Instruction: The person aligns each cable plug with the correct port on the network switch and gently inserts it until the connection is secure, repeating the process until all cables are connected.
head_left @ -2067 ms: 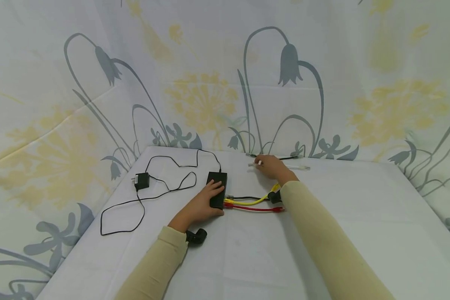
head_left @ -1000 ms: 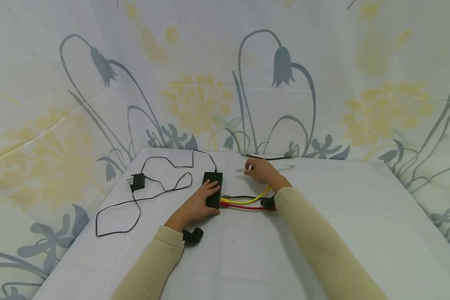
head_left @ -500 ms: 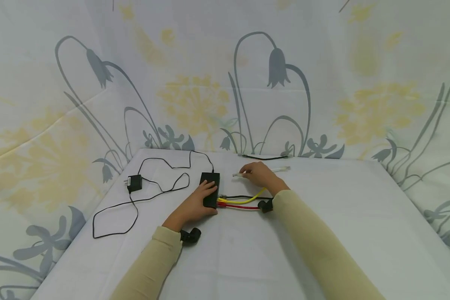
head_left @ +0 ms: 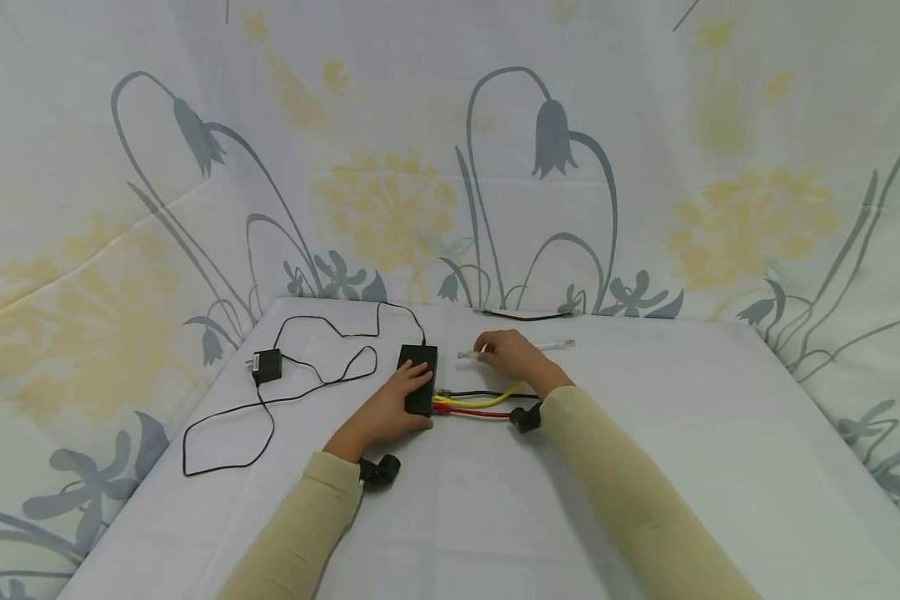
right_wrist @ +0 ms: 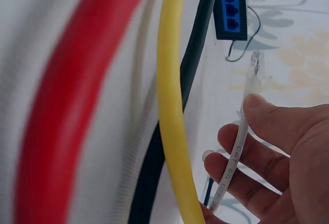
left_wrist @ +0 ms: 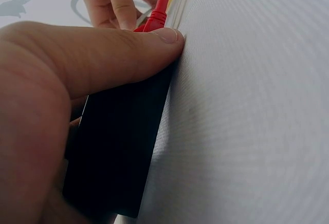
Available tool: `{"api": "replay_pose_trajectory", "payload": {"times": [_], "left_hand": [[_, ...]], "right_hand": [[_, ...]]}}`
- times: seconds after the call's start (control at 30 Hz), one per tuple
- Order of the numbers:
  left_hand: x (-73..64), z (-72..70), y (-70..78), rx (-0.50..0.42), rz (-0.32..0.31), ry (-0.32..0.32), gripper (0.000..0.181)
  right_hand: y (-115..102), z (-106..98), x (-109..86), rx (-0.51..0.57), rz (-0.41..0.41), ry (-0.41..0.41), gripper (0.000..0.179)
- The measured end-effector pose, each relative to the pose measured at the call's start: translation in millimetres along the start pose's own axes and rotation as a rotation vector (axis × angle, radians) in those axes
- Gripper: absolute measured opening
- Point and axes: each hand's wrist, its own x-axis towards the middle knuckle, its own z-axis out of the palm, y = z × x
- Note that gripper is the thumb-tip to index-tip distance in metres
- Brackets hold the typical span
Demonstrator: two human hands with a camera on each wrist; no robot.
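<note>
A black network switch (head_left: 419,355) lies on the white cloth with its blue ports (right_wrist: 231,9) facing right. My left hand (head_left: 387,408) grips it, fingers across the top and thumb (left_wrist: 128,54) along the near end. Black (head_left: 487,393), yellow (head_left: 495,403) and red (head_left: 480,414) network cables run from the switch's right side toward my right wrist. Between right thumb and fingers I pinch a white network cable (right_wrist: 237,152) just behind its clear plug (right_wrist: 256,63). My right hand (head_left: 516,358) is right of the switch, the plug pointing toward the ports, a gap between them.
A black power adapter (head_left: 267,365) lies on the left, its thin cord looping over the cloth to the switch's far end. At the back lies a short black cable (head_left: 525,317), near the flower-patterned backdrop (head_left: 390,208).
My right hand has taken the white cable leftward and nearer, toward the switch, away from the black cable at the back. The left hand stays on the switch; the whole view shifts slightly.
</note>
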Motion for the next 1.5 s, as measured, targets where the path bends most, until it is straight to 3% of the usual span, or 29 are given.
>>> {"api": "replay_pose_trajectory", "payload": {"times": [0.53,1.17,1.5], "left_hand": [[2.6,1.3,-0.1,0.007,-0.001,0.001,0.081],[-2.0,0.6,4.8,-0.014,-0.01,-0.004,0.08],[0.6,0.4,3.2,0.002,-0.012,-0.004,0.081]], "right_hand": [[-5,12,-10.2,0.039,0.033,0.016,0.021],[-6,36,-20.9,0.149,0.12,0.165,0.021],[-5,38,-27.7,0.231,0.109,0.204,0.02]]}}
